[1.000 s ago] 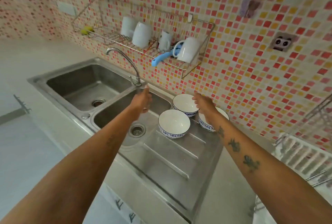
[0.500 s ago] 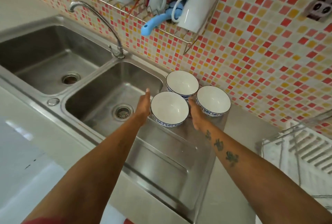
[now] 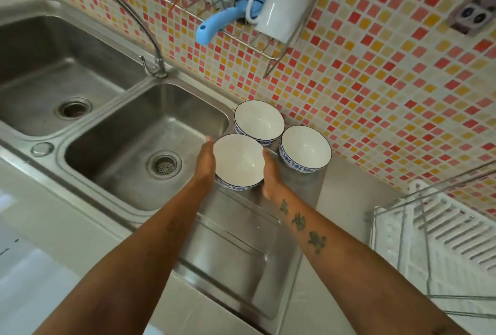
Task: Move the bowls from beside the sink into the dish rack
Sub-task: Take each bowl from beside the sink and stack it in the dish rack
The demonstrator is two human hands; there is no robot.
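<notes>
Three white bowls with blue patterned outsides stand close together on the steel drainboard [image 3: 228,240] to the right of the sink. The near bowl [image 3: 239,160] sits between my two hands. My left hand [image 3: 205,162] lies flat against its left side and my right hand [image 3: 271,173] against its right side, fingers straight. The bowl rests on the drainboard. The far bowl [image 3: 259,122] stands by the tiled wall and the right bowl [image 3: 304,148] beside it. The white dish rack [image 3: 442,227] with a wire frame is at the right edge.
A double steel sink, its right basin [image 3: 139,130] just left of the bowls, has a curved faucet [image 3: 128,7] behind it. A wire wall shelf holds white mugs [image 3: 281,4] and a blue-handled utensil [image 3: 214,25] above the bowls.
The view has come closer and lower over the bowls. Both hands drew back from the far bowls and closed in on either side of the near bowl.
</notes>
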